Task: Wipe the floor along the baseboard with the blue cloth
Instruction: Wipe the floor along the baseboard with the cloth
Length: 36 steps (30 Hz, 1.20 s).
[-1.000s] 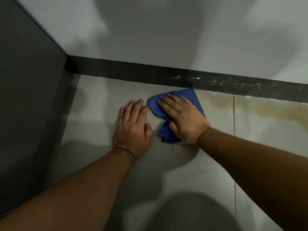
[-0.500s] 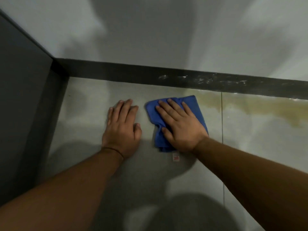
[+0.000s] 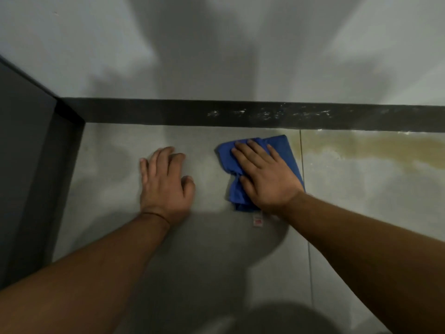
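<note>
A crumpled blue cloth (image 3: 284, 147) lies on the grey floor tile (image 3: 207, 237), just below the dark baseboard (image 3: 168, 112). My right hand (image 3: 263, 174) lies flat on top of the cloth with straight, spread fingers and presses it down. A small white tag (image 3: 257, 219) sticks out from the cloth's near edge. My left hand (image 3: 165, 180) rests palm down on the bare floor to the left of the cloth, apart from it.
A yellowish-brown stain (image 3: 375, 145) runs along the floor under the baseboard to the right of the cloth. White scuff marks (image 3: 272, 114) dot the baseboard. A dark grey panel (image 3: 31, 150) closes the corner on the left. A tile joint (image 3: 305, 213) runs beside my right hand.
My right hand has slid the cloth to the right, away from my left hand and towards the stain. The gap between the hands has widened. The left hand stays planted.
</note>
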Motion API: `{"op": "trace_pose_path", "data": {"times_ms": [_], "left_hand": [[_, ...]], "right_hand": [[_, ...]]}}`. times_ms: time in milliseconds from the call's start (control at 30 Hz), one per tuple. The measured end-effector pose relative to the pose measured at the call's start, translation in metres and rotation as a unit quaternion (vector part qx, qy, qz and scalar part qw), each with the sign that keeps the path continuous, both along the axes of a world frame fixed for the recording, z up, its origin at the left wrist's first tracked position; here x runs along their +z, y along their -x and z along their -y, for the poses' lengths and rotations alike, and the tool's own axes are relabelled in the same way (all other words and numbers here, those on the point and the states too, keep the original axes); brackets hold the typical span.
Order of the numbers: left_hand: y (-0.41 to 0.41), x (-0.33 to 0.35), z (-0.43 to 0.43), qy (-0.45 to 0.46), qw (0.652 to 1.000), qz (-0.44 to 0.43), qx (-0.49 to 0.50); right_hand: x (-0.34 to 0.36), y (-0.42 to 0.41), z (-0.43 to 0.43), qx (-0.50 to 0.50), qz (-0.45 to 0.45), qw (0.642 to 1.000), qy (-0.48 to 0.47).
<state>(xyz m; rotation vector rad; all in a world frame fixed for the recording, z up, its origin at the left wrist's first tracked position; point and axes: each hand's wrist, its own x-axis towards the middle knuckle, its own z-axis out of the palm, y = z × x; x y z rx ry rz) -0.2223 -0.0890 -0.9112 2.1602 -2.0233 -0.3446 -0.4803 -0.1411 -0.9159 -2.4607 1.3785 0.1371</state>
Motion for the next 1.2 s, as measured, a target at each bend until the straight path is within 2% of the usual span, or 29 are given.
{"op": "trace_pose_path", "data": {"times_ms": [133,267,333,467,533,733,933,1067,1200], "left_hand": [[0.026,0.008,0.019,0.013,0.999,-0.022,-0.045],[0.051,0.004,0.023,0.014,0.996,-0.048,-0.08],[0.055,0.0,0.023,0.018,0.996,-0.044,-0.072],[0.055,-0.003,0.025,0.028,0.997,-0.026,-0.074],[0.057,-0.005,0.024,0.022,0.997,-0.012,-0.071],[0.056,-0.008,0.024,0.026,0.997,0.004,-0.068],[0.052,-0.013,0.019,0.024,0.997,0.017,-0.078],[0.055,-0.011,0.022,0.025,0.996,0.017,-0.079],[0.056,-0.011,0.024,0.025,0.996,0.026,-0.076]], "right_hand": [[-0.002,0.02,-0.01,-0.066,-0.012,0.998,0.017],[-0.003,-0.011,0.014,-0.13,0.001,0.991,0.017],[-0.004,-0.023,0.022,-0.116,0.01,0.993,0.011],[-0.005,-0.019,0.025,-0.016,0.015,1.0,0.001],[-0.006,-0.014,0.026,-0.013,0.014,1.0,0.005],[-0.009,0.008,0.019,-0.143,0.012,0.989,0.047],[-0.006,0.034,-0.031,-0.099,0.041,0.994,0.035],[-0.005,0.055,-0.029,-0.195,0.013,0.98,0.036],[-0.005,0.028,0.005,-0.241,-0.017,0.97,0.042]]}}
